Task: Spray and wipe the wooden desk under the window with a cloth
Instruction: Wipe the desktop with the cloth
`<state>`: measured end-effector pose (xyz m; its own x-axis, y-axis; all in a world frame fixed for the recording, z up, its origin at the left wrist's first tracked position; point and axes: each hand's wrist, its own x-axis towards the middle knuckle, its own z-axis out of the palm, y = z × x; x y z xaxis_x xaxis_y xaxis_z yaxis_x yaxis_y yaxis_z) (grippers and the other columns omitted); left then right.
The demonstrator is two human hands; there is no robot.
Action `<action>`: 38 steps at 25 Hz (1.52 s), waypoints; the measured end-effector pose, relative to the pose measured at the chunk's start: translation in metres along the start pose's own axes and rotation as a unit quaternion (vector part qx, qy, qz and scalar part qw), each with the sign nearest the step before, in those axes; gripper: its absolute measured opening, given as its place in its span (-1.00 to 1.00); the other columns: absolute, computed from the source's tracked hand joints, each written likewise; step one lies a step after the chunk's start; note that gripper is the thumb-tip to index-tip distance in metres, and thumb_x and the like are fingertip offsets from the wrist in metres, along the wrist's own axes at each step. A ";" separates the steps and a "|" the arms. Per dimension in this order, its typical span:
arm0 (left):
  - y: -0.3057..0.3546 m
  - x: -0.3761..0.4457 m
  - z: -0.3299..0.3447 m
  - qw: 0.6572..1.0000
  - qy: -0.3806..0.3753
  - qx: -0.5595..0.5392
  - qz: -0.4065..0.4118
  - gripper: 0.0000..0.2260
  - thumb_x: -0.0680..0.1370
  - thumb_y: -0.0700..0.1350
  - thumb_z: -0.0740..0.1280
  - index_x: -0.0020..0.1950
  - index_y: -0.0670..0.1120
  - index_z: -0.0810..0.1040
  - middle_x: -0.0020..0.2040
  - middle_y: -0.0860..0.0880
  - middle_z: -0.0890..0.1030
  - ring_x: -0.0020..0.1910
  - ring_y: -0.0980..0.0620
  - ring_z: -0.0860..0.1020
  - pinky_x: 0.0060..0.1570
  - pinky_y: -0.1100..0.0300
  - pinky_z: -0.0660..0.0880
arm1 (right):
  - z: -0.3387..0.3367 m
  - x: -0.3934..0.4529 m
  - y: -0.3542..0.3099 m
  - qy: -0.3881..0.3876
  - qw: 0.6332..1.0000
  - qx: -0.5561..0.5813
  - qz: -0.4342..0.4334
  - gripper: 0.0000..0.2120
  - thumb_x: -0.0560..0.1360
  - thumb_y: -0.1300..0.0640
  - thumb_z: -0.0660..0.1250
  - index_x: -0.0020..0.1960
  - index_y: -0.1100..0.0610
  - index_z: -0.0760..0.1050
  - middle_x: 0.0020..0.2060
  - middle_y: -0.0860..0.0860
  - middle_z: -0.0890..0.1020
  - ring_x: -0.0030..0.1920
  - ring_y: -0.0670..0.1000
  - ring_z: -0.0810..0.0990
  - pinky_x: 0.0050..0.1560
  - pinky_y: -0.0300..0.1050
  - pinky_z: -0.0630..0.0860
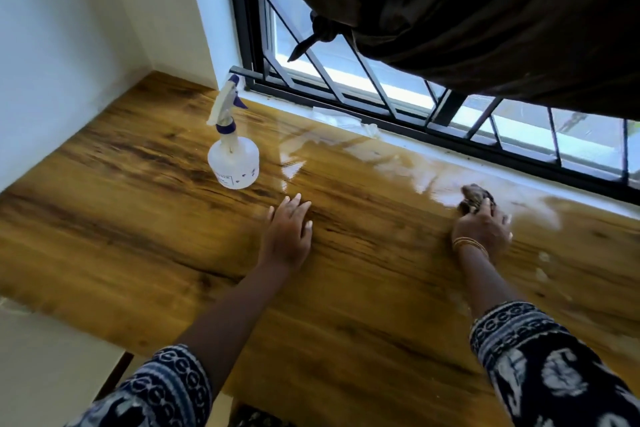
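The wooden desk (131,211) runs under the barred window (346,80), its surface glossy and wet near the sill. A clear spray bottle (232,159) with a purple nozzle stands upright on the desk at the back left. My left hand (289,236) lies flat on the wood, palm down with fingers apart, just right of the bottle and apart from it. My right hand (483,230) presses a crumpled dark cloth (474,196) onto the desk close to the sill; the hand is blurred.
A dark curtain (485,10), knotted at its left edge, hangs over the upper right of the window. White walls (69,45) close in the desk's left corner. A scrap of clear plastic (346,118) lies on the white sill.
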<state>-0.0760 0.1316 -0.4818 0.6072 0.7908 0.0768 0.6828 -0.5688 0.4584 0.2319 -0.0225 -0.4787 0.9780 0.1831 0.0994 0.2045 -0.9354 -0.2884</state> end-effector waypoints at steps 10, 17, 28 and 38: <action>0.027 0.030 0.025 0.989 -0.032 0.142 -0.010 -0.41 0.57 0.16 -0.16 0.57 -0.04 -0.04 0.59 -0.04 -0.03 0.56 -0.05 -0.07 0.49 -0.15 -0.07 | 0.037 -0.042 -0.183 -0.078 0.863 -0.055 -0.496 -0.56 0.61 0.00 0.11 0.48 -0.13 0.25 0.47 0.00 0.33 0.38 0.12 0.38 0.26 0.10 0.40; 0.026 0.031 0.026 0.990 -0.038 0.135 -0.015 -0.42 0.58 0.16 -0.15 0.57 -0.01 -0.05 0.59 -0.02 -0.02 0.56 -0.03 -0.07 0.49 -0.16 -0.06 | 0.000 0.072 -0.040 -0.033 0.998 -0.055 -0.003 -0.51 0.56 0.07 0.15 0.48 -0.07 0.24 0.46 0.13 0.29 0.33 0.23 0.36 0.28 0.13 0.35; 0.024 0.030 0.028 0.990 -0.033 0.135 0.003 -0.43 0.58 0.11 -0.12 0.56 -0.06 0.07 0.58 -0.05 0.07 0.56 -0.06 0.00 0.47 -0.17 -0.01 | 0.026 -0.044 -0.124 -0.082 0.845 -0.045 -0.527 -0.54 0.60 -0.04 0.13 0.49 -0.10 0.23 0.47 0.00 0.33 0.38 0.12 0.40 0.24 0.08 0.46; 0.054 -0.042 0.037 0.988 -0.059 0.120 0.074 -0.43 0.56 0.08 -0.08 0.56 -0.08 0.11 0.57 -0.04 0.10 0.55 -0.03 0.05 0.49 -0.05 0.02 | -0.036 0.039 0.090 -0.077 0.968 -0.069 -0.228 -0.54 0.62 -0.02 0.14 0.51 -0.11 0.23 0.50 0.05 0.28 0.41 0.21 0.32 0.34 0.14 0.34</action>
<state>-0.0493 0.0595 -0.4930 0.7407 0.6716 0.0170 0.6514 -0.7242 0.2264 0.2868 -0.1105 -0.4662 0.7842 0.6191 0.0410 0.6191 -0.7765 -0.1175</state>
